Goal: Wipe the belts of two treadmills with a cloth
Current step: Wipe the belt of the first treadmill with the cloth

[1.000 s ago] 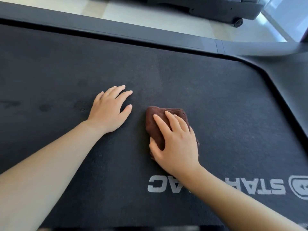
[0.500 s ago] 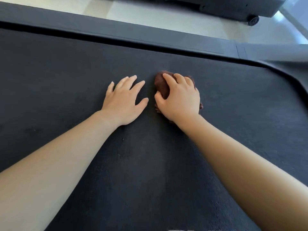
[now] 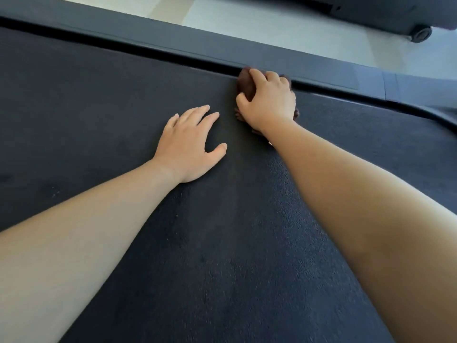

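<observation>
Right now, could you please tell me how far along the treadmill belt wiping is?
Done: no wiped patch shows plainly. In hand: the right hand grips the bunched brown cloth at the far edge of the black textured belt, beside the dark side rail; the left hand rests flat on it. Left: faint smudges at the belt's left, and the second dark treadmill beyond the rail.

See only brown scraps of cloth (image 3: 246, 84) past the right hand (image 3: 268, 102) fingertips and beside the wrist; rest covered. Lose belt (image 3: 222, 256) at left, bottom and right edges. Catch just the base and one wheel (image 3: 421, 33) of second treadmill (image 3: 371, 13), cut by top edge.
</observation>
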